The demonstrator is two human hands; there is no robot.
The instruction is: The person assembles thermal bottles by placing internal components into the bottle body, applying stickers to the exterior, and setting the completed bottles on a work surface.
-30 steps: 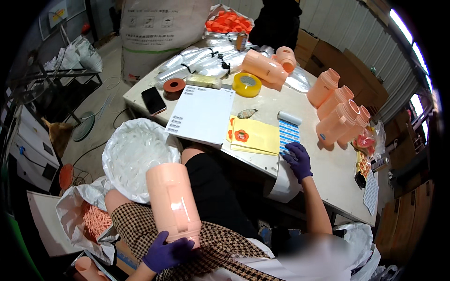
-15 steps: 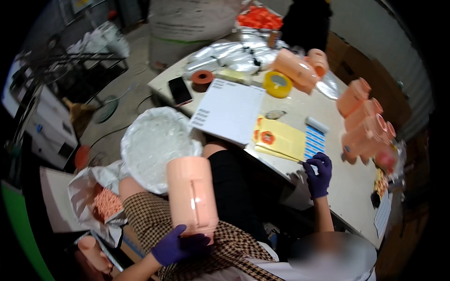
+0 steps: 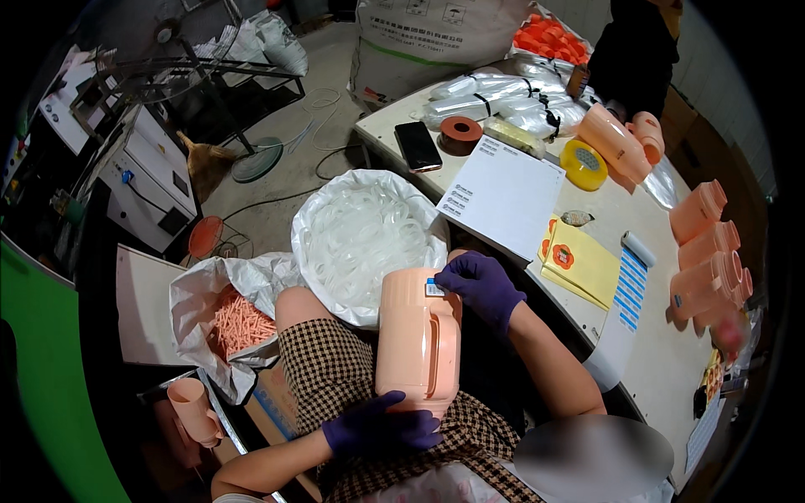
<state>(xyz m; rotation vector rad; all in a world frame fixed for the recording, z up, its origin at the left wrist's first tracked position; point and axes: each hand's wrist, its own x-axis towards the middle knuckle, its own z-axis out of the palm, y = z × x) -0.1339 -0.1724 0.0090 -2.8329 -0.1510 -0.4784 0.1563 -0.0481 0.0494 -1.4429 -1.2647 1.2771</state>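
A peach plastic jug (image 3: 407, 344) with a side handle lies across my lap, its handle facing right. My left hand (image 3: 377, 427), in a purple glove, grips the jug's near end. The gloved fingers of my right hand (image 3: 486, 289) pinch a small blue-and-white sticker (image 3: 434, 288) against the jug's wall near its far end, above the handle. Whether the sticker is fully stuck down cannot be made out. On the table to the right lies a strip of blue-and-white stickers (image 3: 631, 289), partly rolled up at its far end.
A white bag of clear rings (image 3: 360, 243) stands beyond my lap, beside a bag of peach sticks (image 3: 239, 323). The table holds yellow cards (image 3: 579, 268), white sheets (image 3: 503, 193), yellow tape (image 3: 584, 165), a phone (image 3: 418, 147) and several peach jugs (image 3: 704, 260). Another person (image 3: 635, 50) stands behind.
My right hand has come from the sticker strip on the table to the jug, bringing a sticker. The jug has turned a little, its handle further right. The whole view has shifted.
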